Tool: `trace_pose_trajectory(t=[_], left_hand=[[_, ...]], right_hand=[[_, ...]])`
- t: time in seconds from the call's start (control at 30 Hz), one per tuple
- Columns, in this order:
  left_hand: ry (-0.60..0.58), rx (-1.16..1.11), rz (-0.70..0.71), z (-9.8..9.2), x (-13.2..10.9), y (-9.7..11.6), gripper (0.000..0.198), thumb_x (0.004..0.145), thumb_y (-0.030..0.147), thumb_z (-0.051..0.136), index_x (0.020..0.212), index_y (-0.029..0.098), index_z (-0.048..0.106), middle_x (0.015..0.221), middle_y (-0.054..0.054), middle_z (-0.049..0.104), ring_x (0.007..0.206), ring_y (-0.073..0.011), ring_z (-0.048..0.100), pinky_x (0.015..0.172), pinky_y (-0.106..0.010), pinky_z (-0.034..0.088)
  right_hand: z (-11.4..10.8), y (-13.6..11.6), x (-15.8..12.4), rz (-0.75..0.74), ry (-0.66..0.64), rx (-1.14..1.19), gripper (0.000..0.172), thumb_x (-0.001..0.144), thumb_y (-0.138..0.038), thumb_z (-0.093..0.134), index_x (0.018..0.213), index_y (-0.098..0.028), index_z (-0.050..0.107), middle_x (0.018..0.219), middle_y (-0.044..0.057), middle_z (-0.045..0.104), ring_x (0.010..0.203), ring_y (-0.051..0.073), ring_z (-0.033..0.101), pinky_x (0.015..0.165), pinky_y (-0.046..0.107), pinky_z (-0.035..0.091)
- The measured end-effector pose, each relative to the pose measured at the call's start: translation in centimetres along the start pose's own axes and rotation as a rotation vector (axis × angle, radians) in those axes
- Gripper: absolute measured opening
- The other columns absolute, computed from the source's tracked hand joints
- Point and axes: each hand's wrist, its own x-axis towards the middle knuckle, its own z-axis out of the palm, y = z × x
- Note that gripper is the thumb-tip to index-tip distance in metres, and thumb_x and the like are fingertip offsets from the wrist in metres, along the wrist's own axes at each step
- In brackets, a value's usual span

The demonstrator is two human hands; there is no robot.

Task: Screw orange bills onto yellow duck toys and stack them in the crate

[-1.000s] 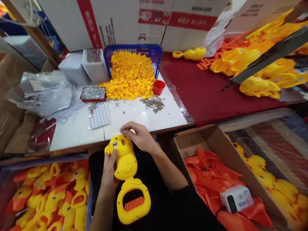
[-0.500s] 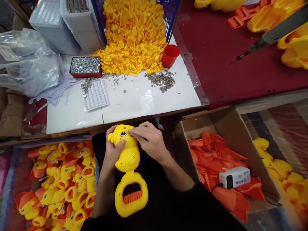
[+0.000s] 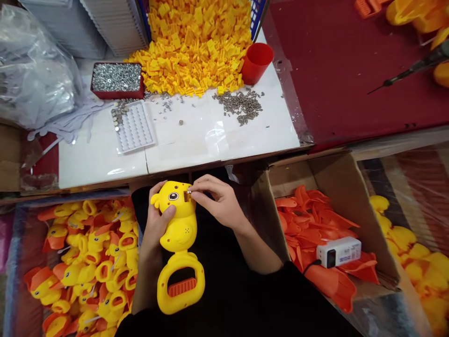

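My left hand [image 3: 153, 224] is wrapped round the head of a yellow duck toy [image 3: 180, 231], its thumb pressed below the printed eye. The toy hangs over my lap, its loop handle with an orange ribbed grip [image 3: 182, 287] pointing down toward me. A small square opening [image 3: 187, 196] shows in the head beside the eye. With thumb and forefinger pinched, my right hand [image 3: 221, 199] holds a small shiny metal piece [image 3: 189, 191] at this opening; its exact kind is too small to make out.
On the white table stand a red tray of metal bits [image 3: 117, 78], a white plastic tray [image 3: 135, 127], a yellow parts heap [image 3: 196, 51], a red cup [image 3: 257, 64] and scattered screws [image 3: 242, 106]. Finished-looking ducks [image 3: 94, 262] lie left; an orange-parts box [image 3: 333, 178] stands right. A screwdriver [image 3: 403, 74] hangs at right.
My right fingers have drawn slightly back from the toy's head, so the square opening and shiny metal piece now show. The view has shifted, and the toy sits slightly further left.
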Motion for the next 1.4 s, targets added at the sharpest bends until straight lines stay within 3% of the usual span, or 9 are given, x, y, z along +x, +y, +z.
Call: trace_pose_trajectory(t=[0.17,0.27,0.4,0.63,0.8,0.97,1.1,1.27,1.4], left_hand=[[0.002,0.07,0.085,0.1,-0.1,0.5,0.075,0.074,0.053,0.085,0.138,0.028,0.056,0.129,-0.009,0.062,0.101,-0.025,0.069,0.083,-0.032,0.059],[0.035,0.279,0.234,0.2,-0.3,0.7,0.075,0.07,0.051,0.089,0.134,0.026,0.058,0.132,-0.008,0.061,0.11,-0.0253,0.066,0.09,-0.032,0.058],[0.043,0.557,0.309,-0.1,-1.0,0.6,0.073,0.079,0.046,0.085,0.141,0.027,0.052,0.134,-0.008,0.059,0.115,-0.025,0.065,0.097,-0.036,0.056],[0.115,0.659,0.33,-0.9,-1.0,-0.3,0.071,0.085,0.049,0.079,0.145,0.027,0.047,0.135,-0.01,0.057,0.112,-0.0258,0.067,0.094,-0.039,0.057],[0.167,0.625,0.272,0.1,-0.8,-0.7,0.069,0.084,0.054,0.076,0.14,0.024,0.048,0.134,-0.011,0.057,0.116,-0.0298,0.064,0.099,-0.046,0.054],[0.174,0.514,0.247,0.8,-0.8,-1.0,0.069,0.081,0.056,0.077,0.137,0.025,0.05,0.133,-0.01,0.058,0.114,-0.0287,0.064,0.098,-0.044,0.054],[0.144,0.413,0.211,-0.2,-0.3,-1.6,0.071,0.078,0.053,0.082,0.136,0.027,0.05,0.133,-0.009,0.058,0.112,-0.0267,0.065,0.094,-0.039,0.056],[0.156,0.371,0.208,-2.2,0.0,-2.0,0.073,0.074,0.049,0.086,0.136,0.028,0.053,0.133,-0.007,0.058,0.114,-0.0248,0.063,0.095,-0.034,0.055],[0.169,0.188,0.189,-3.0,-0.1,-1.8,0.078,0.067,0.049,0.09,0.135,0.029,0.056,0.13,-0.006,0.06,0.109,-0.0241,0.065,0.089,-0.031,0.058]], right_hand=[[-1.3,-1.4,0.0,0.021,-0.187,-0.075,0.01,0.097,-0.018,0.067,0.096,-0.02,0.076,0.094,0.004,0.073,0.085,0.014,0.069,0.079,0.028,0.059],[-1.5,-1.6,-0.2,0.002,-0.207,-0.202,0.011,0.092,-0.01,0.069,0.091,-0.019,0.075,0.091,0.003,0.073,0.085,0.014,0.069,0.08,0.027,0.057],[-1.3,-1.2,0.2,0.017,-0.234,-0.282,0.014,0.085,-0.004,0.072,0.086,-0.018,0.075,0.086,0.002,0.075,0.082,0.014,0.069,0.079,0.025,0.054],[-0.3,-0.2,0.7,-0.005,-0.245,-0.313,0.014,0.087,-0.005,0.072,0.087,-0.018,0.078,0.09,0.003,0.077,0.083,0.014,0.07,0.079,0.024,0.053],[0.0,1.1,0.5,-0.005,-0.238,-0.362,0.014,0.086,-0.004,0.075,0.084,-0.018,0.078,0.088,0.002,0.078,0.084,0.015,0.068,0.08,0.025,0.051],[-0.9,1.7,1.2,0.078,-0.292,-0.187,0.013,0.084,-0.005,0.078,0.082,-0.018,0.079,0.088,0.002,0.077,0.083,0.014,0.069,0.077,0.023,0.052],[-0.7,0.7,1.5,0.128,-0.368,-0.231,0.013,0.084,-0.005,0.077,0.083,-0.018,0.079,0.088,0.001,0.077,0.082,0.014,0.069,0.076,0.023,0.051],[1.3,-0.3,1.2,0.089,-0.264,-0.464,0.017,0.09,-0.005,0.07,0.085,-0.018,0.08,0.091,0.004,0.078,0.087,0.017,0.068,0.081,0.028,0.051],[1.3,-0.3,1.2,0.0,-0.334,-0.228,0.008,0.09,-0.013,0.076,0.089,-0.018,0.082,0.093,0.005,0.078,0.085,0.015,0.07,0.08,0.025,0.054]])
